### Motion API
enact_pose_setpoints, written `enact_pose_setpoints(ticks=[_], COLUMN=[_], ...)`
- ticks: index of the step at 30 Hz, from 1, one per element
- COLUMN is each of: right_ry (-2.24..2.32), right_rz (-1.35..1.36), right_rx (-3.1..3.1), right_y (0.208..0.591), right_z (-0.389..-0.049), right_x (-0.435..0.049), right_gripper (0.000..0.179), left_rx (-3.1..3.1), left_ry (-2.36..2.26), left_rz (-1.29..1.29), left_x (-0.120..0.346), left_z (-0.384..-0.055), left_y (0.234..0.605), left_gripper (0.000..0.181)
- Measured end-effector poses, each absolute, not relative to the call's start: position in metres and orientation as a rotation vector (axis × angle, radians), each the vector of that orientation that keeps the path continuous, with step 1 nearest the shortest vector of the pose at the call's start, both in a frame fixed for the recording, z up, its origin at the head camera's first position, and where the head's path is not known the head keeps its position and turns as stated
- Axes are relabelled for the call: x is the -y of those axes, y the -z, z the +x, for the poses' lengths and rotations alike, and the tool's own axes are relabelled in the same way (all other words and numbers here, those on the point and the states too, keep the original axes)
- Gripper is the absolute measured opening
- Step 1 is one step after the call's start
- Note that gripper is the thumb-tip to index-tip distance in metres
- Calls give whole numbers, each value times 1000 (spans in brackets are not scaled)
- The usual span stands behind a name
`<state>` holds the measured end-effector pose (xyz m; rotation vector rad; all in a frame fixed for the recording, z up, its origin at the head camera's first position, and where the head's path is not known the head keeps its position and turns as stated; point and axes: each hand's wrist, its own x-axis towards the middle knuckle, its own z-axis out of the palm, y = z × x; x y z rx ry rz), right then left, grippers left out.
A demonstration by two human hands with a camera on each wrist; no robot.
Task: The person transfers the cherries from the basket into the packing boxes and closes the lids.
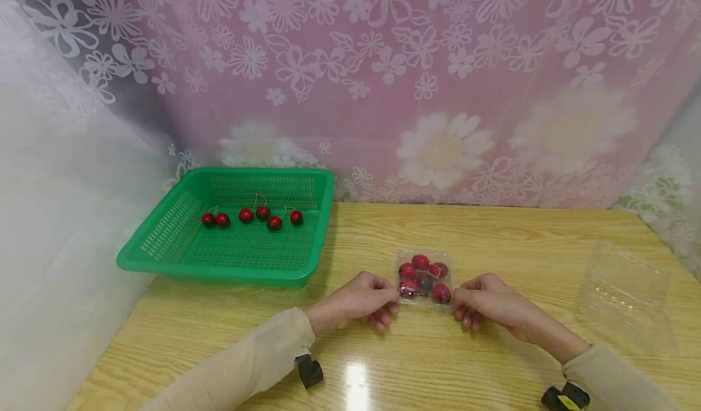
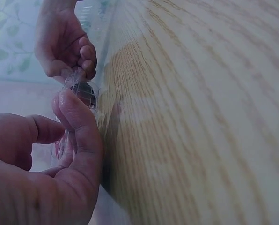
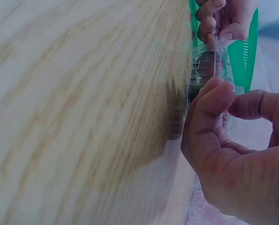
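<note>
In the head view a small clear plastic box [image 1: 405, 254] with several dark red cherries [image 1: 420, 262] inside sits on the wooden table. Its lid appears to lie over the cherries. My left hand [image 1: 364, 298] pinches the near left corner of the box between thumb and fingers. At the near right corner, my right hand [image 1: 487, 301] pinches the edge the same way. From the right wrist view, the box's side wall [image 3: 209, 65] shows between the two hands. In the left wrist view my left fingers [image 2: 83, 126] hide most of the box.
At the back left stands a green plastic basket [image 1: 296, 274] with several cherries [image 1: 246, 215] on its floor, some joined by stems. Another clear plastic box [image 1: 624, 295] lies opened at the right of the wooden table [image 1: 526, 234]. A flowered curtain [image 1: 383, 106] hangs behind.
</note>
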<state>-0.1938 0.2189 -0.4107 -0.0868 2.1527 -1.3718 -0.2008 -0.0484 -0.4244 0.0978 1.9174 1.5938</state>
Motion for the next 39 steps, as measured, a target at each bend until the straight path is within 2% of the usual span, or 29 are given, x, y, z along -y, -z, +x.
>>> enact_pose_setpoints(ticks=[39], right_ry=[1336], right_rz=[-88], right_rx=[-2197], right_y=[410], right_z=[-191], right_x=[-218], right_gripper=[25], left_rx=[-1930], left_ry=[-1571], left_rz=[124], left_x=[50], left_z=[-202], left_y=[424], left_gripper=[14])
